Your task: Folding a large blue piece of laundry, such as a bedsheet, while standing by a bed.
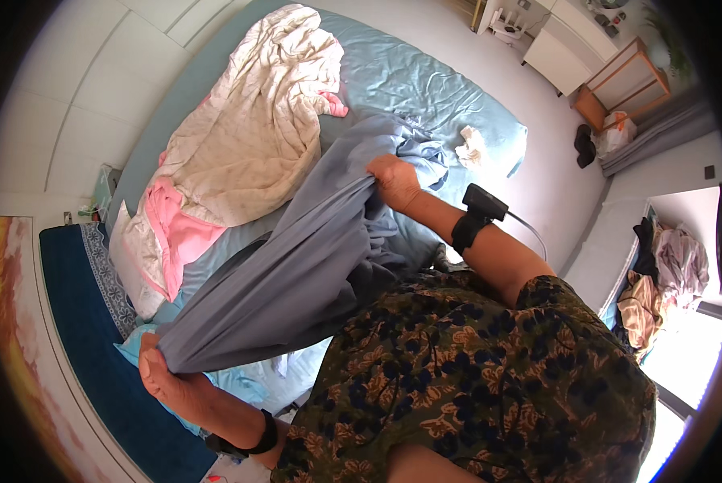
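A large grey-blue cloth [276,296], likely a sheet or cover, is stretched diagonally between my two hands. My left hand [161,374] grips one corner at the lower left, close to the navy headboard. Farther up and to the right, my right hand [394,181] pinches another part of its edge, with folds hanging below. The rest of the cloth lies bunched on the bed [397,66], which has a teal fitted sheet. Beside it lies a crumpled cream quilt [258,133] with pink parts.
A white crumpled cloth [471,148] lies near the bed's far edge. The navy headboard [95,314] runs along the lower left, with light blue fabric [240,386] near it. Across the floor stand a white cabinet [563,57] and a wooden frame [626,84]. Clothes [681,259] are piled by the window.
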Tool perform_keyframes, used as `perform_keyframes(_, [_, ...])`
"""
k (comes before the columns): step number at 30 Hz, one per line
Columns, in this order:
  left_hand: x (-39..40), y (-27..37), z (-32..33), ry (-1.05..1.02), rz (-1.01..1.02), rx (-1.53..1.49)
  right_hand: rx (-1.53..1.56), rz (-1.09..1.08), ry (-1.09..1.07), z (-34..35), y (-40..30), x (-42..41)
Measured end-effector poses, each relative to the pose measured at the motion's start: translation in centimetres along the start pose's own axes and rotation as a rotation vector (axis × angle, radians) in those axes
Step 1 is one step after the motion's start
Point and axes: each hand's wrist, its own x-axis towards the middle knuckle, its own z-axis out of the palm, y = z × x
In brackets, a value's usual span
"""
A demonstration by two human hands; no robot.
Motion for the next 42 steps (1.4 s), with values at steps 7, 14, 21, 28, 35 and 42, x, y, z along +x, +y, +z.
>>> perform_keyframes(7, [1.0, -0.2, -3.5, 0.297, -0.080, -0.035, -0.465, 0.306, -0.440, -7.0, 7.8, 3.0])
perform_keyframes(14, [-0.6, -1.2, -2.7, 0.045, 0.041, 0.186, 0.238, 0.653, -1.024, -8.6, 7.7, 4.8])
perform_keyframes(21, [-0.6, 0.4, -2.6, 0.033, 0.029, 0.011, 0.123, 0.111, -1.158, 0.7, -3.4, -8.6])
perform_keyframes(28, [-1.0, 0.8, -2.4, 0.068, -0.006, -0.018, -0.156, -0.278, -0.844, 7.1, 0.0, -10.5])
perform_keyframes(35, [-1.3, -0.1, -4.6, 0.159, 0.015, 0.105, 0.271, 0.434, -1.093, 5.0, 2.5, -11.8])
perform_keyframes(42, [-1.4, -4.8, -6.4, 0.120, -0.014, 0.120, -0.207, -0.088, -0.628, -11.7, 9.9, 4.5])
